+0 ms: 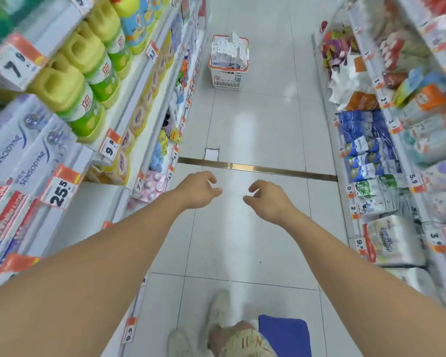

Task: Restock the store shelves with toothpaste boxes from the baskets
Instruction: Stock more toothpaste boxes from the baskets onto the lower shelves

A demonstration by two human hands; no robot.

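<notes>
A white basket with an orange rim (227, 78) stands on the aisle floor far ahead, heaped with white toothpaste boxes (229, 51). On the left shelf, white Sensodyne toothpaste boxes (23, 148) lie stacked, with red and white toothpaste boxes (3, 217) on the shelf below. Both my arms reach forward over the floor. My left hand (198, 189) and my right hand (265, 199) hang with fingers loosely curled and hold nothing. Both hands are well short of the basket.
Shelves line both sides of the aisle: yellow-green detergent jugs (70, 81) on the left, packaged tissues and bags (371, 161) on the right. A metal strip (258, 168) crosses the tiled floor. My feet and a blue object (286, 336) show at the bottom.
</notes>
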